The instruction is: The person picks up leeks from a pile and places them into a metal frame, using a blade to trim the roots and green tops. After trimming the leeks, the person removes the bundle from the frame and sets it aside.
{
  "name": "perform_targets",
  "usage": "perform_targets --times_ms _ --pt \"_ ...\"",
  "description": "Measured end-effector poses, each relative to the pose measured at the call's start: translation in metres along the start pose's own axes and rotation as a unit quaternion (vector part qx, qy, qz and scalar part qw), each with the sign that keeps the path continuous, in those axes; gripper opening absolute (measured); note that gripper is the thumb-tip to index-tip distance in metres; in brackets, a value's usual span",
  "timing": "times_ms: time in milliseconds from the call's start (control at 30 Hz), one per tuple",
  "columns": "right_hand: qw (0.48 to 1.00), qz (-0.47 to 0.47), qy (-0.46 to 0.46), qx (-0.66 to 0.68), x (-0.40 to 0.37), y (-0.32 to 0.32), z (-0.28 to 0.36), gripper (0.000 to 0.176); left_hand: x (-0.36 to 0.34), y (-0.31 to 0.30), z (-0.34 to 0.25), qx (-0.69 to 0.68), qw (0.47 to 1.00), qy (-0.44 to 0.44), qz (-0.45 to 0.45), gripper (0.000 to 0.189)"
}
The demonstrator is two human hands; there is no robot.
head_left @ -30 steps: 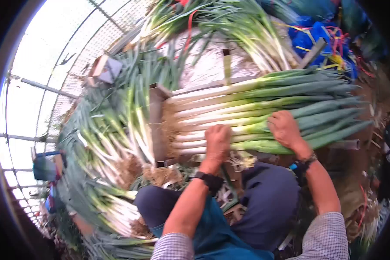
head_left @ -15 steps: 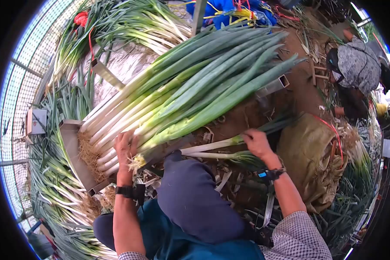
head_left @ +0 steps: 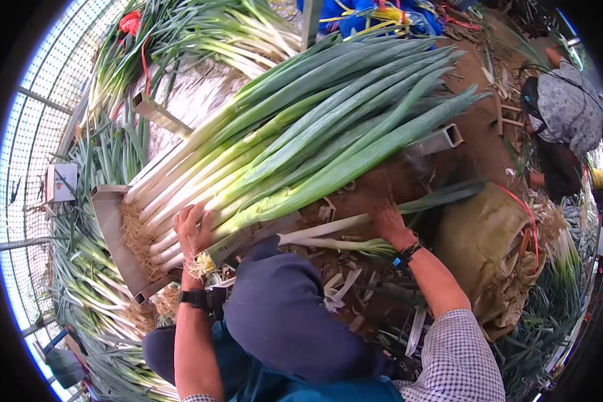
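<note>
A thick bundle of long green onions [head_left: 268, 161] lies slantwise in a metal trough [head_left: 110, 231], roots at the lower left and leaves at the upper right. Over the white stalks near the root end, my left hand [head_left: 193, 231] is closed with bent fingers. A yellowish root end [head_left: 201, 262] shows beside my left wrist. My right hand [head_left: 390, 226] is closed around a single green onion [head_left: 331, 228] to the right of my knee, its leaves trailing off to the right. Another thin green onion [head_left: 342, 245] lies just below it.
More green onions [head_left: 94, 268] are heaped along the mesh wall at left and at the top [head_left: 228, 40]. A brown sack [head_left: 482, 248] stands at right. Another person [head_left: 569, 107] bends over at the upper right. Leaf scraps litter the ground.
My right hand has shifted slightly left along the single green onion, whose leaves now show to its right. The left hand stays on the bundle. The view has shifted a little.
</note>
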State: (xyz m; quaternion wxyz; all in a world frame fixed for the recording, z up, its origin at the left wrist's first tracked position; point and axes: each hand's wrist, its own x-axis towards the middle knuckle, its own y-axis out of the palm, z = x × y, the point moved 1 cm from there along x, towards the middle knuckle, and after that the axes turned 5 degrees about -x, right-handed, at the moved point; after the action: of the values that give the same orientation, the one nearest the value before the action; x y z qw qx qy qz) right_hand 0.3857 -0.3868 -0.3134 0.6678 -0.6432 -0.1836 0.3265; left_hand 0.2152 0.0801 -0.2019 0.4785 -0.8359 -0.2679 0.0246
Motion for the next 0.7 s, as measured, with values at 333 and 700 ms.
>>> perform_targets --times_ms 333,700 --pt "0.981 -0.057 0.105 -0.152 -0.084 -0.133 -0.117 0.021 -0.002 0.023 0.035 -0.083 0.991 0.059 -0.085 0.022" --pt "0.964 -0.222 0.093 -0.118 -0.055 -0.397 -0.137 0.022 -0.015 0.015 -0.007 -0.048 0.989 0.049 -0.132 0.023"
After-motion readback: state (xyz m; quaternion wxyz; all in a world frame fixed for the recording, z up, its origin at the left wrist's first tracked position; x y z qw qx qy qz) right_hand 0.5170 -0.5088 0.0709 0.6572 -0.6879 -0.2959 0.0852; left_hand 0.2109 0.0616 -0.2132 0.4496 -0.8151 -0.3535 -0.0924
